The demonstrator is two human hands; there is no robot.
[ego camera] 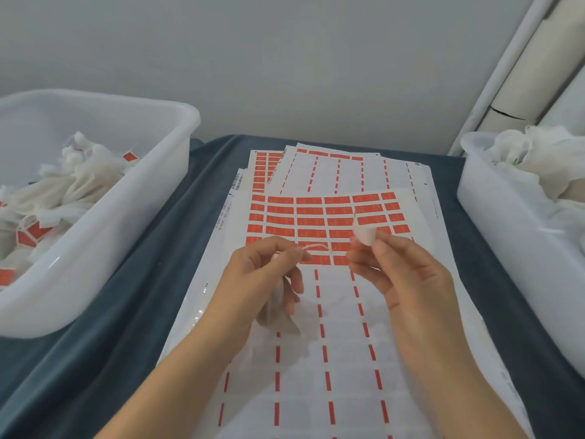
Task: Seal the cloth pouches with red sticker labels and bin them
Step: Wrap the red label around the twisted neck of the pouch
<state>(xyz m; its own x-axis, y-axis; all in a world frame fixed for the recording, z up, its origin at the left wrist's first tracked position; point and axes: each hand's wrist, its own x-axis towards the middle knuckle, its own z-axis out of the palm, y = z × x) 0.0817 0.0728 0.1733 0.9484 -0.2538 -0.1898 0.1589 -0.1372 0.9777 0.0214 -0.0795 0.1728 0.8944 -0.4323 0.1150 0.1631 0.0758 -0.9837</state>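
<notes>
My left hand (pixel 269 274) is curled round a small, sheer white cloth pouch (pixel 280 313) that hangs below my palm, and between its thumb and forefinger I pinch the pouch's thin white drawstring (pixel 316 246), which runs toward my other hand. My right hand (pixel 402 274) pinches a label peeled from its sheet (pixel 365 234), pale underside turned toward me, held up between thumb and fingertips just beside the free end of the string. Both hands hover above the top sheet of red rectangular sticker labels (pixel 319 221); its far rows are still full of red, while the near part shows only bare white backing with dashed red strips. More label sheets (pixel 345 172) lie fanned out beyond it, all on a dark blue-grey cloth covering the table (pixel 133 312). To my left stands a translucent white plastic tub (pixel 104 223) holding pouches already bearing red labels (pixel 34 232). To my right, a second white plastic tub (pixel 506 223) is piled with plain white pouches without labels (pixel 538 160). Behind everything is a pale grey wall (pixel 285 58), with white pipes (pixel 519 74) leaning in the right corner.
</notes>
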